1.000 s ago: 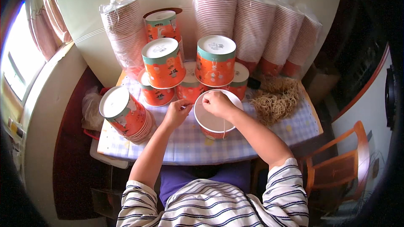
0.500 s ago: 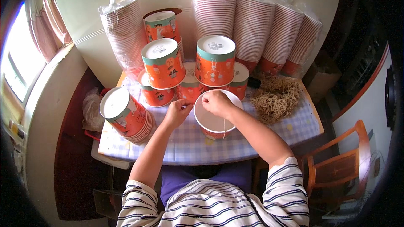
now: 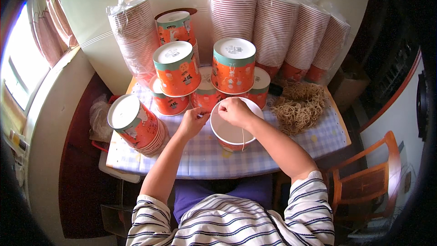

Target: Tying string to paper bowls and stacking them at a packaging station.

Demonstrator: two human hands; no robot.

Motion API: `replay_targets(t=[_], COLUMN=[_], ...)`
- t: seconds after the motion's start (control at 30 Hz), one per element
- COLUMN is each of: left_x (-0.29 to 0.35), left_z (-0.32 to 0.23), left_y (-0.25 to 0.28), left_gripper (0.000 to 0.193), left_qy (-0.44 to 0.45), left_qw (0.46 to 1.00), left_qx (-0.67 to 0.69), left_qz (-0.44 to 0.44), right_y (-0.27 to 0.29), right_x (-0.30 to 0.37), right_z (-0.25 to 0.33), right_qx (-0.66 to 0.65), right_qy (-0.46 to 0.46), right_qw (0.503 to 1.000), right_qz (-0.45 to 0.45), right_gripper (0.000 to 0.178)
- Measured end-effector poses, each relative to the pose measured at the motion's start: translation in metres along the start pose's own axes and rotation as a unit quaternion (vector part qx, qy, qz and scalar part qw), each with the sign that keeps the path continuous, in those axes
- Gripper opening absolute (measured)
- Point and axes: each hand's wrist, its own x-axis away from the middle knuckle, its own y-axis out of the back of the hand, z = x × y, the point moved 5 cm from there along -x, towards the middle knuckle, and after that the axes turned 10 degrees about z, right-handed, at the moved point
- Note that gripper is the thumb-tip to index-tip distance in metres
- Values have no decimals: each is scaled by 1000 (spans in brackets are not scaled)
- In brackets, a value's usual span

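Observation:
An open paper bucket [image 3: 230, 134], white inside and orange outside, stands upright near the middle of the table's front. My left hand [image 3: 194, 120] is closed in a pinch just outside its left rim; what lies between the fingertips is too small to make out. Over the bucket's mouth, my right hand [image 3: 233, 110] is closed with the fingertips pointing down by the left rim. A thin tan string [image 3: 243, 141] runs from beneath the right hand and hangs over the front rim. The right fingertips are partly hidden.
Upside-down orange buckets [image 3: 176, 70] are piled behind. A nested bucket stack [image 3: 136, 123] leans at left. Tall wrapped stacks [image 3: 232, 18] line the wall. A tangled heap of tan string [image 3: 300, 107] lies at right on the checked tablecloth [image 3: 195, 164]. A wooden chair [image 3: 364, 177] stands right.

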Motion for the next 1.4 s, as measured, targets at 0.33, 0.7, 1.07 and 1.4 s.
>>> replay_targets(t=[0.33, 0.7, 1.07, 1.4], left_x=[-4, -9, 60, 136], left_z=[-2, -18, -5, -2], left_y=[1, 0, -9, -38], left_gripper=[20, 21, 16, 13], left_qy=[9, -102, 61, 73], left_qw=[1000, 983, 985, 941], left_qx=[-18, -151, 40, 267], left_qz=[10, 13, 154, 196], right_y=[-3, -12, -14, 0], right_x=[-1, -4, 49, 93], right_z=[-6, -6, 66, 90], right_qx=[-7, -61, 24, 153], right_qy=[-20, -5, -10, 100], right_qw=[1000, 998, 972, 975], right_qz=[9, 30, 232, 124], right_gripper=[11, 10, 47, 27])
